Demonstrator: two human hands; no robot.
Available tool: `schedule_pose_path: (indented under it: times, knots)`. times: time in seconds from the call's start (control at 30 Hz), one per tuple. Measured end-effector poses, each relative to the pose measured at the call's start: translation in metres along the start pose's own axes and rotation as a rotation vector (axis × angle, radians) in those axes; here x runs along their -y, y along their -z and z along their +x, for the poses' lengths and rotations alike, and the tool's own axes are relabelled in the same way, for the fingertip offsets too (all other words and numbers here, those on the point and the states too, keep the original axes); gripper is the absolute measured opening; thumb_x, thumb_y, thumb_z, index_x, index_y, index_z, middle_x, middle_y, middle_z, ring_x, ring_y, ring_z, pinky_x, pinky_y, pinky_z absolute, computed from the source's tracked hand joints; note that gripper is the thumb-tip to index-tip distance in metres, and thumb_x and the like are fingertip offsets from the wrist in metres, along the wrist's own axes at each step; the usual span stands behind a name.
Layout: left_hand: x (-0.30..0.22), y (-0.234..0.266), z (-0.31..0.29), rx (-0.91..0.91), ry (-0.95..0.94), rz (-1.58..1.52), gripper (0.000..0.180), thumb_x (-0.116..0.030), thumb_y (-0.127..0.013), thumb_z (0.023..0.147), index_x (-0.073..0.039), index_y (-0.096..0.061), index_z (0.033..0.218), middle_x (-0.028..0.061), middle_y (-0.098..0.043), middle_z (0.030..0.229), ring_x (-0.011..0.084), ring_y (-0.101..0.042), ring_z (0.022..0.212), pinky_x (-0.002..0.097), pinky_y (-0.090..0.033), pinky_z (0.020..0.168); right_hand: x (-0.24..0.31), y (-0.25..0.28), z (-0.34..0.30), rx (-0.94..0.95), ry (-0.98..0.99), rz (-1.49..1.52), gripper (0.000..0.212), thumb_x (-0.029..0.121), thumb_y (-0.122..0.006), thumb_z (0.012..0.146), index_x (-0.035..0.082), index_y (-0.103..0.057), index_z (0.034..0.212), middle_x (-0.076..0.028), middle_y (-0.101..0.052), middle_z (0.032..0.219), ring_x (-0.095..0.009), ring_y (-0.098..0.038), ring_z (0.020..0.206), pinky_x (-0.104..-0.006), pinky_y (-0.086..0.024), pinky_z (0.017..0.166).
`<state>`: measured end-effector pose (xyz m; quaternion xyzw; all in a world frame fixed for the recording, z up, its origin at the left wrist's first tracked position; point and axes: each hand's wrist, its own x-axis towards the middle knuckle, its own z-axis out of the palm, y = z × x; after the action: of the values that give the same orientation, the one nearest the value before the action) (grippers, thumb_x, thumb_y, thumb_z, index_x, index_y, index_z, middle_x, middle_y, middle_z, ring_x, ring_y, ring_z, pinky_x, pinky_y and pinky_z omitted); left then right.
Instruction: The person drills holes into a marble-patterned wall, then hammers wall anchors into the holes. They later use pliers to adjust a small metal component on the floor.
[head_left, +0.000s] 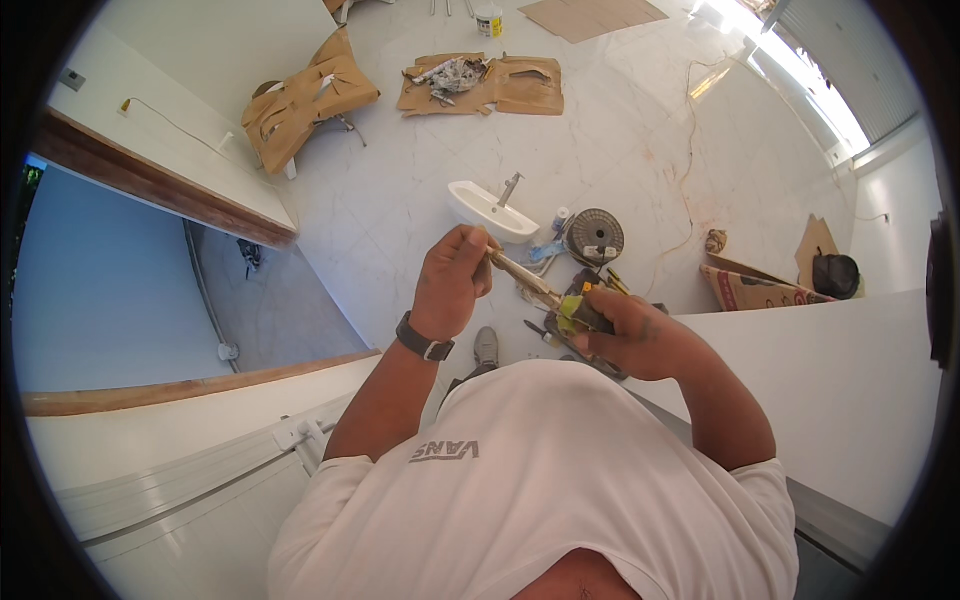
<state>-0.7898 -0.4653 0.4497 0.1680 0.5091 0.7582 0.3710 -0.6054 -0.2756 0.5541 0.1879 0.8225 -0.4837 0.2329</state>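
Observation:
Out in front of my chest I hold a long-shafted tool [527, 278] with a pale metallic shaft and a green and black handle; its exact kind cannot be made out. My right hand [640, 335] is closed around the handle. The fingers of my left hand [450, 285], with a dark watch [424, 340] on the wrist, pinch the shaft's far end and hide its tip. Beyond the tool, a white washbasin [492, 212] with a metal tap [510, 190] rests on the floor. A dark round spool [595, 237] stands to its right.
Several tools lie partly hidden below my right hand. Farther off are flattened cardboard [530, 85], a cardboard-covered object [310, 105] and a tub [489, 20]. A thin cord [688, 160] crosses the floor. At right, an opened carton [765, 288] lies beyond a white surface [810, 400].

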Motion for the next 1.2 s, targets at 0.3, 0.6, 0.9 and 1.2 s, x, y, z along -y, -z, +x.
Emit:
schedule_pose_path:
  times: [0.3, 0.6, 0.9, 1.2]
  knots:
    - [0.0004, -0.0037, -0.0006, -0.033, -0.034, 0.11, 0.031, -0.033, -0.057, 0.11, -0.007, -0.065, 0.097, -0.0043, -0.048, 0.064, 0.0049, -0.039, 0.054, 0.0241, -0.033, 0.052, -0.0043, -0.0028, 0.0034, -0.019, -0.02, -0.03, 0.033, 0.028, -0.067, 0.1, -0.002, -0.057, 0.11, -0.018, -0.065, 0.088, -0.029, -0.062, 0.08, -0.0433, -0.048, 0.074]
    - [0.0022, -0.0061, -0.0011, -0.046, -0.032, 0.103, 0.029, -0.032, -0.057, 0.11, -0.007, -0.066, 0.097, -0.0043, -0.049, 0.063, 0.005, -0.039, 0.054, 0.024, -0.034, 0.052, -0.0065, -0.0024, 0.0032, -0.011, 0.009, -0.037, 0.031, 0.026, -0.066, 0.101, -0.002, -0.056, 0.108, -0.018, -0.065, 0.088, -0.029, -0.062, 0.079, -0.0428, -0.048, 0.074]
    - [0.0034, -0.0093, -0.0014, -0.045, -0.03, 0.074, 0.03, -0.031, -0.055, 0.111, -0.006, -0.066, 0.098, -0.0037, -0.049, 0.063, 0.005, -0.038, 0.053, 0.0242, -0.033, 0.052, -0.0064, -0.0005, 0.0031, 0.014, -0.009, -0.022, 0.029, 0.025, -0.067, 0.1, -0.002, -0.057, 0.107, -0.017, -0.066, 0.088, -0.029, -0.063, 0.08, -0.0425, -0.049, 0.073]
    - [0.0039, -0.0089, -0.0007, -0.046, -0.022, 0.082, 0.031, -0.033, -0.055, 0.111, -0.006, -0.066, 0.098, -0.0039, -0.049, 0.065, 0.0045, -0.038, 0.054, 0.0231, -0.033, 0.052, -0.0109, -0.0008, 0.004, 0.019, 0.002, -0.002, 0.028, 0.025, -0.066, 0.101, -0.001, -0.057, 0.107, -0.017, -0.066, 0.088, -0.029, -0.063, 0.08, -0.0425, -0.049, 0.073]
